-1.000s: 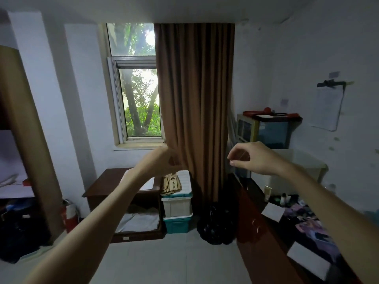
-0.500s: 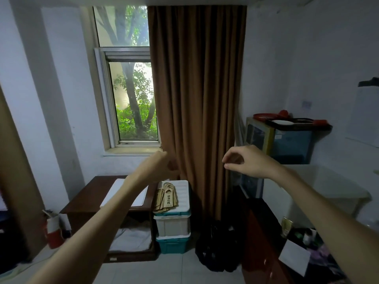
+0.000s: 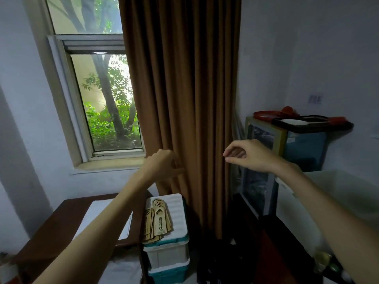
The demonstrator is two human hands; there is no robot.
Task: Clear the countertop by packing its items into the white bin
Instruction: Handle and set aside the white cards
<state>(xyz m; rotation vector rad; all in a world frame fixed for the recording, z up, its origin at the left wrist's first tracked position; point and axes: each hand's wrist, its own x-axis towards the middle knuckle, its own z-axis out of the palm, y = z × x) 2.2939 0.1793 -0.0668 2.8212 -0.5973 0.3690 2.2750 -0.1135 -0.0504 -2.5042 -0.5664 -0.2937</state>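
Both our hands hung empty with loosely curled fingers, left hand, right hand. The white bin sat at right; light, stiff, we judged, best gripped by its rim.

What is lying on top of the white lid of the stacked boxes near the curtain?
A fanned pile of tan door hanger tags lies on the white lid. What the boxes contain is hidden.

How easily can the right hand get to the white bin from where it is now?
Probably easily. The right hand is held up in front of the curtain, holding nothing, and the white bin lies below its forearm with nothing visible between.
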